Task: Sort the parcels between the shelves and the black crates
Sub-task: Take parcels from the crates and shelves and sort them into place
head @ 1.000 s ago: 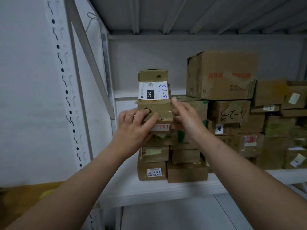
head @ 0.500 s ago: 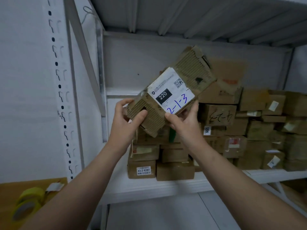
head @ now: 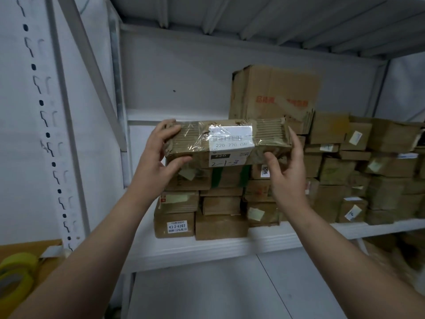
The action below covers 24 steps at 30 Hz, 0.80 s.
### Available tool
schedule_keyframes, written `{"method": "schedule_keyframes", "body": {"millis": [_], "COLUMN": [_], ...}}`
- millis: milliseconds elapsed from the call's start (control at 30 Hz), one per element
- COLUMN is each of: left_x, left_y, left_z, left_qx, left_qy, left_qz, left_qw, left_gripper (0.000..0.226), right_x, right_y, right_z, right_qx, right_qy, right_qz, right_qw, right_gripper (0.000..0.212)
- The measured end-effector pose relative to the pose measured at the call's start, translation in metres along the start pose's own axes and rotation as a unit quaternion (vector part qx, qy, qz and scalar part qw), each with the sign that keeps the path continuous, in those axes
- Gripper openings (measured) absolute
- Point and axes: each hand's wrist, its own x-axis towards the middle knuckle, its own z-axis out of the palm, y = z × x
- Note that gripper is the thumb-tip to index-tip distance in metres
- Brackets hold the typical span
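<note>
Cardboard parcel (head: 188,140) — left hand (head: 158,155), right hand (head: 287,173)

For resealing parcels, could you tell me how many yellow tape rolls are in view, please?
2, both lower left: farther tape roll, nearer tape roll cut by the frame; others may be hidden.

Lighting: dim, cool, grey-blue cast; source outside the frame.
Glare: white sheen on the clear tape across the long brown cardboard parcel (head: 190,139), washing out the top of its white paper label (head: 230,134).
Shadow: soft, no hard edges; deepest in the gaps between the stacked brown cardboard boxes (head: 379,180) at right; ribbed grey underside of the upper shelf (head: 253,14) dull and flatly shaded.
Focus: centre fairly sharp; right-hand boxes soft and smeared; yellow tape roll (head: 16,272) at lower left blurred.
Distortion: wide-angle bowing; white perforated steel upright (head: 46,134) curved at the left edge.
Detail: small print on labels barely legible.
</note>
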Motion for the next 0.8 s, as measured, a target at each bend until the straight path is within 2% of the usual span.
{"method": "schedule_keyframes", "body": {"millis": [300, 567, 633, 700, 800], "left_x": [-0.003, -0.055, -0.080, -0.105, -0.141], "left_y": [0.000, 0.014, 0.014, 0.011, 0.003], "left_z": [0.006, -0.004, -0.007, -0.009, -0.018], "left_qx": [-0.004, 0.046, 0.044, 0.011, -0.023], "left_qy": [0.009, 0.051, 0.053, 0.058, 0.079], "left_qz": [0.011, -0.056, -0.083, -0.126, -0.190], "left_qw": [1.000, 0.996, 0.994, 0.990, 0.978], "left_gripper": [0.058, 0.056, 0.051, 0.047, 0.045], "right_x": [-0.001, -0.019, -0.032, -0.048, -0.077], "right_y": [0.005, -0.009, -0.015, -0.023, -0.031], "right_z": [-0.002, 0.014, 0.027, 0.045, 0.077], "right_qx": [0.003, 0.024, 0.059, 0.137, 0.232], "right_qy": [-0.006, 0.042, 0.053, 0.040, -0.038], "right_qz": [-0.005, -0.058, -0.055, -0.016, 0.060], "right_qw": [1.000, 0.997, 0.995, 0.990, 0.970], "right_gripper": [0.061, 0.053, 0.057, 0.068, 0.085]}}
